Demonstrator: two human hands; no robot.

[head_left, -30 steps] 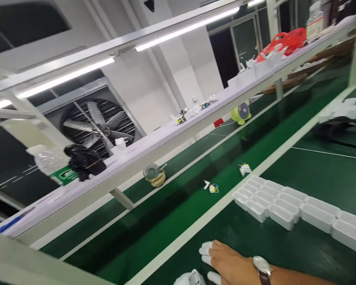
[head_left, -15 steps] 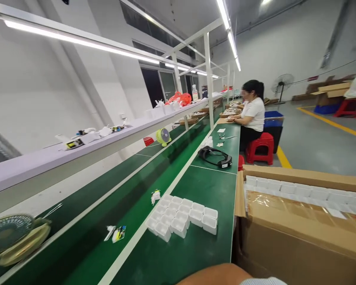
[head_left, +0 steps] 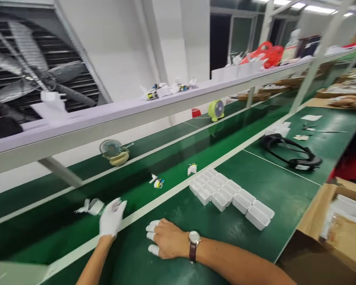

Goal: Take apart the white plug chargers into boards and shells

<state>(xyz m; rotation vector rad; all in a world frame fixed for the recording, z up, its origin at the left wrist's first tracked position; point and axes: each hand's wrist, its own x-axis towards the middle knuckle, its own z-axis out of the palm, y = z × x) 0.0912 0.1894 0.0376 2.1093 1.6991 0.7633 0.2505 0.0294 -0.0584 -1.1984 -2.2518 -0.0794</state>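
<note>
My left hand [head_left: 111, 217], in a white glove, is over the conveyor's near edge. Its fingers are loosely bent and slightly apart, with nothing visible in them. Just left of it, a blurred white part [head_left: 96, 206] lies on the green belt [head_left: 136, 198]. My right hand [head_left: 169, 239] rests palm down on the green table [head_left: 178, 209], open and holding nothing, with white covers on its fingertips and a watch on the wrist. White open boxes [head_left: 221, 198] stand grouped beyond it. Two small parts with circuit boards [head_left: 158, 183] [head_left: 192, 169] lie on the belt.
A black head-worn device [head_left: 305, 163] lies farther along the table. Two small fans [head_left: 111, 148] [head_left: 216, 110] stand beyond the belt, below a long shelf [head_left: 166, 105]. At the right are a carton [head_left: 311, 233] and another person's hand [head_left: 341, 102].
The view has swung left. Both my hands have come into view, the left over the belt edge and the right on the table. The white boxes now appear farther right.
</note>
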